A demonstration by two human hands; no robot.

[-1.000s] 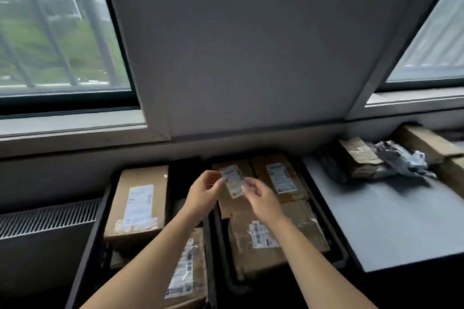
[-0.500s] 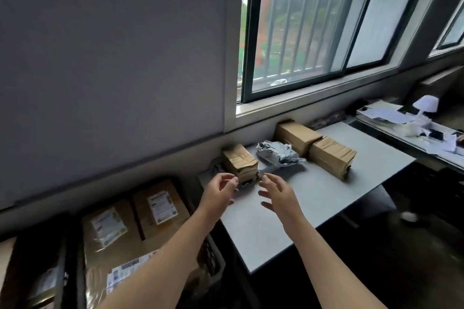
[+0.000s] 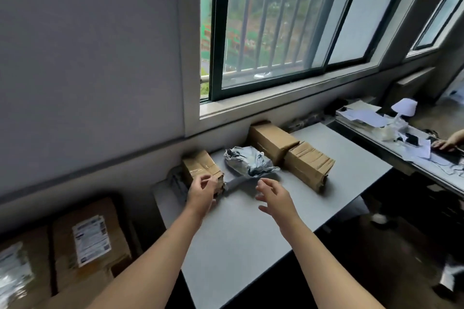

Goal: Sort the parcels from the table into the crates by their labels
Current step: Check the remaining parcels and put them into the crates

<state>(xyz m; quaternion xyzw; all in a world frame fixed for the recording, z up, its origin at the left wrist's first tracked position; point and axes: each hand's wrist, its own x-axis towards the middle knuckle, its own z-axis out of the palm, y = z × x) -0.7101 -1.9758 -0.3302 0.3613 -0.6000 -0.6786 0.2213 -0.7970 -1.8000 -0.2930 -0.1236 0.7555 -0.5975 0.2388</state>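
Along the grey desk's (image 3: 251,246) wall side lie a small taped brown box (image 3: 198,167), a crumpled grey mailer (image 3: 247,164) and a long cardboard box (image 3: 272,140) touching a ribbed cardboard parcel (image 3: 307,169); a white-labelled brown parcel (image 3: 90,241) lies flat lower left

The left grip (image 3: 203,192) and right grip (image 3: 274,195) reach forward, relaxed.

This is a plain, office-like back room used for sorting post. A grey table (image 3: 251,246) under a barred window (image 3: 276,32) carries taped cardboard boxes (image 3: 308,168) and a crumpled grey mailer bag (image 3: 247,163). At the near left, brown parcels (image 3: 90,241) with printed shipping labels lie packed side by side. At the far right, a second desk (image 3: 426,165) is strewn with loose papers (image 3: 364,118).
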